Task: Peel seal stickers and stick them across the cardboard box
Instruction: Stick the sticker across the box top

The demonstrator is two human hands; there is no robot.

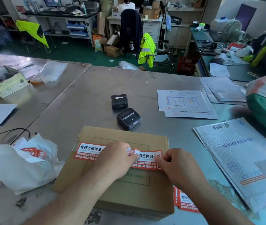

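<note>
A brown cardboard box (138, 194) lies flat on the steel table in front of me. A red and white seal sticker (86, 151) is stuck across its upper left edge. Above the box top I hold a second seal sticker (148, 157) between both hands. My left hand (117, 158) pinches its left end, where a corner looks lifted from the backing. My right hand (176, 164) pinches its lower right end. More seal stickers (185, 201) lie on the table just right of the box.
A white plastic bag (25, 163) holding more red stickers sits left of the box. Two small black label printers (128, 118) stand behind it. A bubble mailer (242, 156) lies at the right, with paper sheets (184, 101) beyond. A cable (7, 133) runs at the left.
</note>
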